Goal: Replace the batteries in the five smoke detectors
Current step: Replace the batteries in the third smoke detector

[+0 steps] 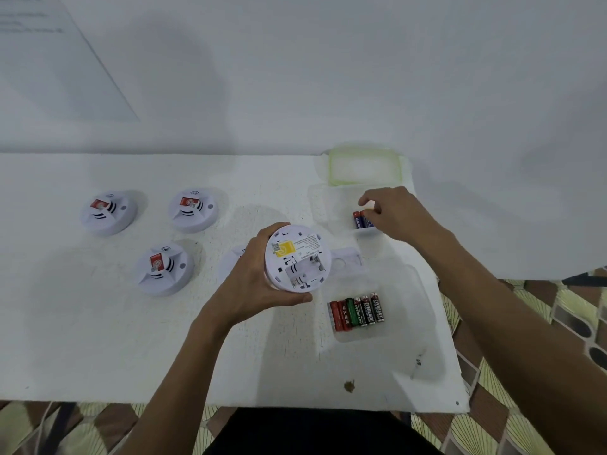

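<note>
— Scanning the surface (98, 339): which containers hold anything?
— The near clear tray (358, 336) holds a row of batteries (356, 311). The far tray (323, 205) has blue-red batteries (359, 220); the right hand (394, 211) curls over them, grip unclear.
— The detector?
— The left hand (249, 280) grips the upturned smoke detector (295, 257), bay empty, hiding another behind; three more detectors (108, 211) (193, 208) (164, 267) stand left.

White wall (328, 77) — patterned floor (525, 372)
</note>
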Available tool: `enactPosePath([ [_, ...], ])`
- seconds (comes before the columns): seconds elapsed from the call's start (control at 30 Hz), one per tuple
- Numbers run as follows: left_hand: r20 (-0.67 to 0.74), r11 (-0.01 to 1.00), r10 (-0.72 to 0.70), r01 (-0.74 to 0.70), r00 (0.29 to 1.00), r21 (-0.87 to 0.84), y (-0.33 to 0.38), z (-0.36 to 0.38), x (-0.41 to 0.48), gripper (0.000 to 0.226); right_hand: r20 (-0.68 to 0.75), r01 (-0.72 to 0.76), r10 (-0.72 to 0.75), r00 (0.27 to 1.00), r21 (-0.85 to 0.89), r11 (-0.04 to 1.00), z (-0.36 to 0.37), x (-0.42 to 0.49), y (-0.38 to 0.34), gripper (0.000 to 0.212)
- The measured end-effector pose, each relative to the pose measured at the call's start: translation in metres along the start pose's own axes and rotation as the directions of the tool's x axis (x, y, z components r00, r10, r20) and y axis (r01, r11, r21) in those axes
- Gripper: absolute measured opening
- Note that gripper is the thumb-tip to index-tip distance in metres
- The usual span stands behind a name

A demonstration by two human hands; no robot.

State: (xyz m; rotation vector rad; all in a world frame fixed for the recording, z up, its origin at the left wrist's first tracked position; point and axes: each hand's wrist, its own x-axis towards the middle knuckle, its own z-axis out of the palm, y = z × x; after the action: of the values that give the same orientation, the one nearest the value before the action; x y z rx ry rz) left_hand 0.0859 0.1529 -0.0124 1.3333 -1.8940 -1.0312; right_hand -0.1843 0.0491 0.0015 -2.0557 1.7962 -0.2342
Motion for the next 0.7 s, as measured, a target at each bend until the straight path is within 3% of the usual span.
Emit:
enactPosePath([
  [0.17,-0.011,1.0,-0.021,0.021,1.0,0.002,0.0,-0.003,0.001,0.1,0.214,-0.013,0.05,0.976,-0.17,0.985,0.007,0.036,0.007,0.037],
  [0.3,-0.023,0.999,-0.036,0.036,0.999,-0.006,-0.002,-0.003,0.001,0.099,0.223,-0.028,0.055,0.973,-0.119,0.993,0.007,0.04,0.007,0.019],
  [0.47,-0.036,0.999,-0.04,0.04,0.999,-0.004,-0.007,-0.003,0.002,0.101,0.133,0.026,-0.037,0.99,0.088,0.996,0.014,0.034,0.01,0.018],
  [0.57,-0.051,0.999,-0.032,0.032,0.998,-0.002,-0.006,-0.003,0.004,0.1,-0.011,0.057,-0.056,0.998,0.326,0.944,0.014,0.02,0.004,0.015],
  [0.7,-0.068,1.0,-0.025,0.026,0.997,0.01,-0.006,-0.002,0.007,0.099,-0.226,0.142,-0.025,0.974,0.516,0.845,0.008,-0.008,-0.014,0.013],
])
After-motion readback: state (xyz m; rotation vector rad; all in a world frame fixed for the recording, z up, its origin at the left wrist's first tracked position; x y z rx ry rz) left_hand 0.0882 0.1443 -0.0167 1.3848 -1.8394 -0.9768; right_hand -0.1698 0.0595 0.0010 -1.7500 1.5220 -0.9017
